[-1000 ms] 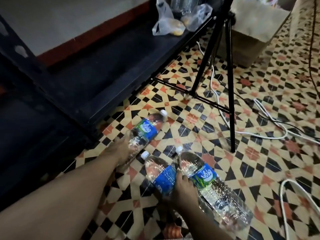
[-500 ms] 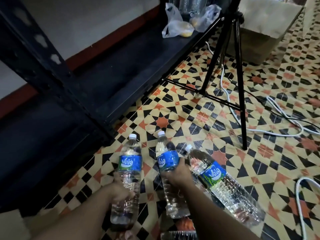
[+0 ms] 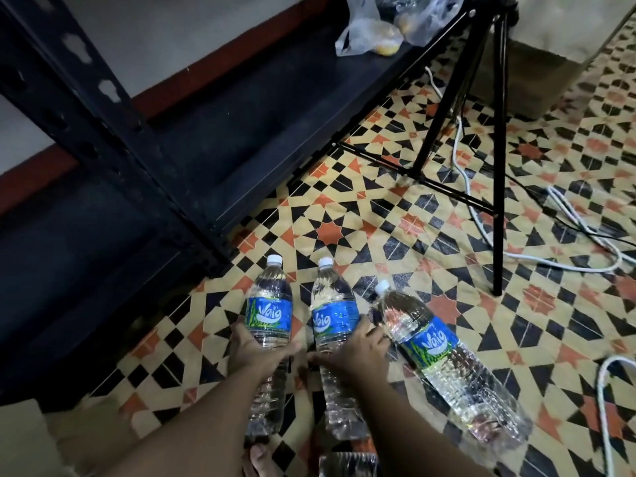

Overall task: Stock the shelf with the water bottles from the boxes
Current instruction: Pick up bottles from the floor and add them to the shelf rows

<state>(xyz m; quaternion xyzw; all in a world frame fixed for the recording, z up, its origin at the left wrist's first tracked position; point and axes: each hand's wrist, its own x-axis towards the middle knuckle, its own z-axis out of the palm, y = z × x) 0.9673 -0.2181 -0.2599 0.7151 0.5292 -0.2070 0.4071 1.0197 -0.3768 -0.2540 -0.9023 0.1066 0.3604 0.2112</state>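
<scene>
At far left stands the black metal shelf (image 3: 213, 108), its slotted upright post running down to the patterned tile floor (image 3: 344, 215), its lower board dark and bare near the post; two crumpled clear plastic bags (image 3: 368, 36) lie farther along that board, near the top of the view. Just right of the post's foot is the left-hand clear plastic water bottle with a blue label and white cap (image 3: 269, 311), cap pointing away from the person; the left hand (image 3: 256, 352) is wrapped round its body just below the label, fingers curled about the far side and thumb across the front, so the label and neck stand clear above the grip and the ribbed lower body runs down under the forearm. Close beside it, not touching, is the middle clear water bottle with the same blue label (image 3: 332, 318); the right hand (image 3: 354, 349) closes round it at the lower edge of the label, fingers (image 3: 364, 327) bent over the right side of the label, thumb reaching leftward across the front. Just right of those fingers a third clear blue-labelled bottle (image 3: 444, 366) lies on its side on the tiles, cap toward the middle bottle, no hand on it; beyond it stand the black tripod legs (image 3: 499, 166), with white cables (image 3: 568, 235) trailing across the floor at right.
</scene>
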